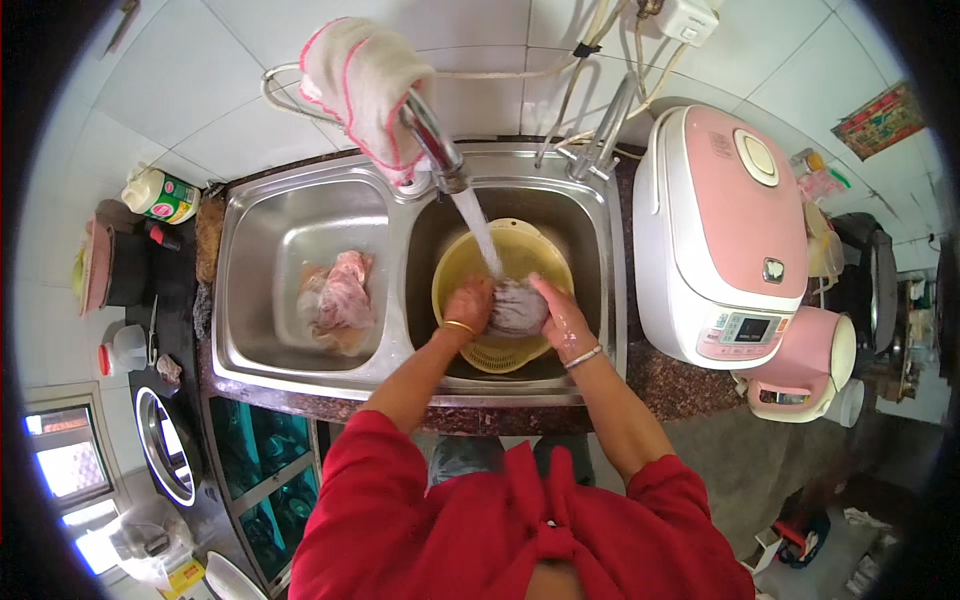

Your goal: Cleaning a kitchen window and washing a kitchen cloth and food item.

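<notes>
Water streams from the metal faucet (442, 154) into a yellow plastic colander basin (525, 238) in the right sink bowl. Under the stream, a greyish, wet item (519, 309) lies between my hands; I cannot tell what it is. My left hand (470, 301) touches its left side, with the fingers bent. My right hand (561, 319) is against its right side, thumb up and fingers partly hidden. In the left bowl of the steel double sink (259, 262) lies a crumpled clear plastic bag with pinkish contents (345, 300).
A cloth (360, 82) hangs over the faucet. A pink and white rice cooker (720, 240) stands right of the sink, near a pink appliance (802, 367). Bottles (161, 196), a dark pot (126, 266) and a knife or scissors (153, 330) are at the left. A second tap (604, 135) rises behind the sink.
</notes>
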Motion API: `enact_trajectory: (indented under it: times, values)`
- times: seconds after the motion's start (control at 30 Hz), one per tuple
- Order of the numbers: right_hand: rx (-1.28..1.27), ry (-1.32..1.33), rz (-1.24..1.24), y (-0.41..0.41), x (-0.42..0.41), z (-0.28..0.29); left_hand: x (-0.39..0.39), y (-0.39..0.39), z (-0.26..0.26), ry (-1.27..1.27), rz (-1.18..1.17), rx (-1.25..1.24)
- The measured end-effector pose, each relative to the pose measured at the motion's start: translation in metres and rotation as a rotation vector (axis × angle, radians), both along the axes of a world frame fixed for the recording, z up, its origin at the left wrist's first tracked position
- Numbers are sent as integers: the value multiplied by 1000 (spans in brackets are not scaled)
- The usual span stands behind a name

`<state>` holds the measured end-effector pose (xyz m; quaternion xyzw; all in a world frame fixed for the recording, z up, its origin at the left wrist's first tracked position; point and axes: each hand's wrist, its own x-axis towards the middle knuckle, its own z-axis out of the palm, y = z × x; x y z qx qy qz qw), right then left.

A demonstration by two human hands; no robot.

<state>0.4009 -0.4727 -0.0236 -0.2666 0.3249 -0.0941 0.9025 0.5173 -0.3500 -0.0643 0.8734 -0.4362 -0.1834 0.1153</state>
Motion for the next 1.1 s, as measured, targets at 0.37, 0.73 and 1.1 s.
enact_trajectory:
  times: [0.37, 0.73, 1.1]
  values:
    - [-140, 455, 253, 13, 2, 17, -8, -7, -72, 29, 93, 134]
    - [-69, -514, -66, 1, -21, -132, -71, -52, 78, 272, 146, -464]
    - [-29, 188, 39, -6, -21, 22, 11, -11, 0, 161, 260, -168]
